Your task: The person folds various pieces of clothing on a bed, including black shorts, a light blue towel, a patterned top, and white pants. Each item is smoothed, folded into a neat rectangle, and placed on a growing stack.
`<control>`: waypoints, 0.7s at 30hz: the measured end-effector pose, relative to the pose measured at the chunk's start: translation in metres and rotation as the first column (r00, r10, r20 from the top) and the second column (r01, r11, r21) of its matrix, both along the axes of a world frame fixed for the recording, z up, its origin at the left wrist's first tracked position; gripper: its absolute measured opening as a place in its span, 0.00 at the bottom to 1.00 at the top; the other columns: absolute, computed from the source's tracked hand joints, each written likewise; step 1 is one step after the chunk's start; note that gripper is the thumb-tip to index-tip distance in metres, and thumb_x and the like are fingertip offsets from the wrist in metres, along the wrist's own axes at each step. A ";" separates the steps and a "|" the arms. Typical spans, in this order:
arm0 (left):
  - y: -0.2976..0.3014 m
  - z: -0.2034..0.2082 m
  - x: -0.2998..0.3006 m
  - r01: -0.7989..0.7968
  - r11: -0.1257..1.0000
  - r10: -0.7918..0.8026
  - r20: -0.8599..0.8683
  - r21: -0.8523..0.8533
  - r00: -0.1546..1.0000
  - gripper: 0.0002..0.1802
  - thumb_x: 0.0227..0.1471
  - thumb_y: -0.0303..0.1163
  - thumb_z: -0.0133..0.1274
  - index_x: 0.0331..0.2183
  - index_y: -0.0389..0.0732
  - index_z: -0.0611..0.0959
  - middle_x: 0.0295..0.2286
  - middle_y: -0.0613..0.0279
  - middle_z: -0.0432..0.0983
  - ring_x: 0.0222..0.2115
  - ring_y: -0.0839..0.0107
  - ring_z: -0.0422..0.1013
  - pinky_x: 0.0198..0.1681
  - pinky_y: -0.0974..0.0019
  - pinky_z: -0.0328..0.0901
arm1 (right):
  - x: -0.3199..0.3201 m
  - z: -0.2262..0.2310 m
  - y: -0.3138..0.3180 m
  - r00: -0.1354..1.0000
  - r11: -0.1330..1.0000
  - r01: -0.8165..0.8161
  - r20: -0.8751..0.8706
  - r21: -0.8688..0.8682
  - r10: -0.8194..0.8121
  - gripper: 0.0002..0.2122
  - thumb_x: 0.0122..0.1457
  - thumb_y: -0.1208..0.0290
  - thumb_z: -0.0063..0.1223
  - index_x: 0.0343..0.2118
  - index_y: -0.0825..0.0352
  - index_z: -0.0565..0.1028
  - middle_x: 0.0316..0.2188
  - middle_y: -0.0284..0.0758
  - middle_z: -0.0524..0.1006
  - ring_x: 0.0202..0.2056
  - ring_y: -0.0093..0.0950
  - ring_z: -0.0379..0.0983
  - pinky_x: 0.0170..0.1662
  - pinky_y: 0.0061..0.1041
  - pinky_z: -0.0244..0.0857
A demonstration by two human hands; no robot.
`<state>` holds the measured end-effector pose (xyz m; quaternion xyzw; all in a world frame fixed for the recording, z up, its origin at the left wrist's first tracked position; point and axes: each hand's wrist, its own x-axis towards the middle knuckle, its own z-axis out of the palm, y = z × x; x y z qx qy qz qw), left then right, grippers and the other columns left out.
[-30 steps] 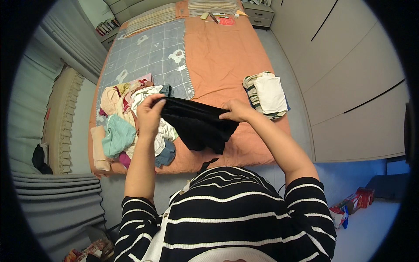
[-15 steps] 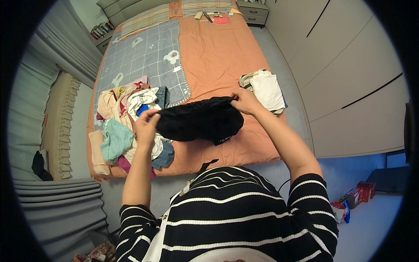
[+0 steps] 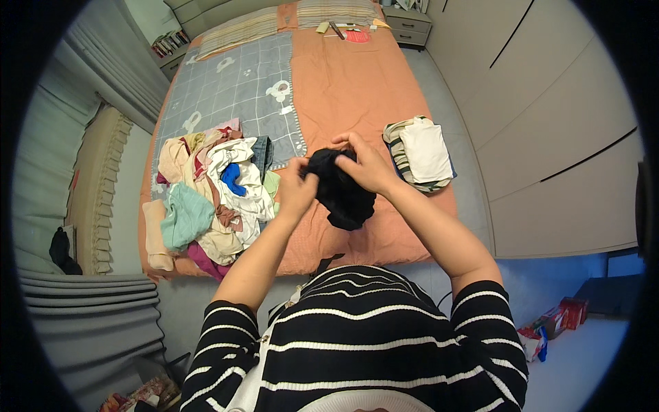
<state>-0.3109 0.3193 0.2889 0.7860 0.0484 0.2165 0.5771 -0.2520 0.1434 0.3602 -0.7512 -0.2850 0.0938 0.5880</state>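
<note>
A black garment (image 3: 347,199) hangs bunched between my hands above the near part of the bed. Its exact kind does not show. My left hand (image 3: 299,189) pinches its upper left edge. At its top right, my right hand (image 3: 364,163) grips the cloth with thumb and fingers. To the left lies a loose heap of clothes (image 3: 230,158) in white, beige, mint, pink and denim, with a blue piece (image 3: 234,180) on it. On the right sits a neat stack of folded clothes (image 3: 427,154), a white one on top and a striped one beneath.
The bed (image 3: 343,96) has an orange sheet and a grey checked blanket (image 3: 240,75) at its left. Small items, including a red fan-shaped one (image 3: 357,36), lie near the pillows. Wardrobe doors (image 3: 549,123) line the right side. Grey curtains (image 3: 89,316) hang at the left.
My hands have come closer together, so the black garment, stretched wide before, is now gathered and hangs down. More of the clothes heap shows at the left.
</note>
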 end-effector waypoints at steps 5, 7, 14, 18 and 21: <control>0.050 0.051 0.009 -0.153 0.961 0.118 0.160 0.229 0.980 0.08 0.39 0.21 0.50 0.28 0.36 0.78 0.20 0.61 0.72 0.18 0.73 0.66 0.23 0.71 0.62 | 0.007 -0.029 -0.047 0.975 0.924 -0.073 0.170 -0.375 0.146 0.16 0.46 0.81 0.53 0.41 0.70 0.68 0.31 0.40 0.73 0.36 0.34 0.71 0.42 0.28 0.65; 0.064 0.061 0.004 -0.203 0.847 0.089 0.246 0.491 0.965 0.09 0.38 0.21 0.52 0.27 0.38 0.81 0.21 0.55 0.73 0.19 0.61 0.69 0.24 0.64 0.64 | 0.016 -0.027 -0.063 0.984 0.934 0.027 0.172 -0.355 0.037 0.11 0.46 0.83 0.52 0.35 0.72 0.73 0.28 0.37 0.75 0.32 0.26 0.72 0.38 0.24 0.66; 0.083 0.051 -0.011 -0.200 0.732 0.105 0.183 0.651 0.977 0.08 0.36 0.24 0.54 0.25 0.41 0.83 0.20 0.57 0.69 0.22 0.58 0.70 0.26 0.61 0.65 | 0.026 0.004 -0.086 0.982 0.992 0.124 -0.148 0.032 -0.118 0.10 0.50 0.82 0.52 0.36 0.72 0.78 0.28 0.31 0.79 0.30 0.17 0.73 0.34 0.18 0.67; 0.103 0.057 -0.010 -0.182 0.742 0.156 0.097 0.645 0.983 0.08 0.34 0.22 0.51 0.23 0.37 0.82 0.21 0.54 0.70 0.26 0.57 0.70 0.31 0.61 0.65 | 0.034 0.011 -0.107 0.936 0.910 0.329 -0.218 0.253 -0.277 0.09 0.52 0.81 0.51 0.37 0.73 0.78 0.31 0.31 0.79 0.32 0.17 0.73 0.37 0.16 0.67; 0.068 0.060 -0.002 0.028 0.901 -0.122 0.189 0.433 0.974 0.09 0.35 0.21 0.46 0.23 0.32 0.80 0.26 0.53 0.75 0.28 0.59 0.72 0.34 0.65 0.66 | 0.019 0.014 -0.072 0.965 0.975 0.214 -0.168 0.056 -0.202 0.08 0.56 0.76 0.51 0.35 0.74 0.78 0.28 0.30 0.78 0.31 0.17 0.71 0.35 0.16 0.66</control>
